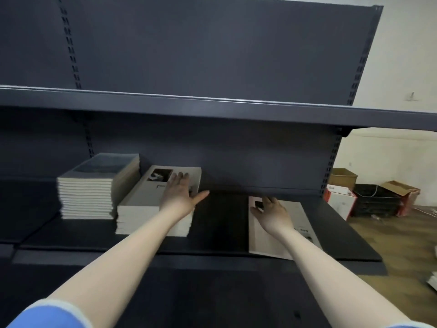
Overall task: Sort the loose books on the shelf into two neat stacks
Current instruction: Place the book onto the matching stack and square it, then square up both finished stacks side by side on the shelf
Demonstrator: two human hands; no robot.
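Blue sleeve (47, 314) nearest. Left hand (179, 195) flat, fingers straight, pressing on white stack (151, 209); dark-topped stack (94, 188) just left. Right hand (272, 211) relaxed, resting on loose book (267, 242), shelf (222, 223) beneath.

No text can be read with confidence. The top cover of the right-hand stack (151, 192) carries a short dark printed line beside a black picture, too blurred to make out. The loose book (283, 230) shows similar smeared lettering near its edge. A white carton (340, 200) bears illegible red markings.
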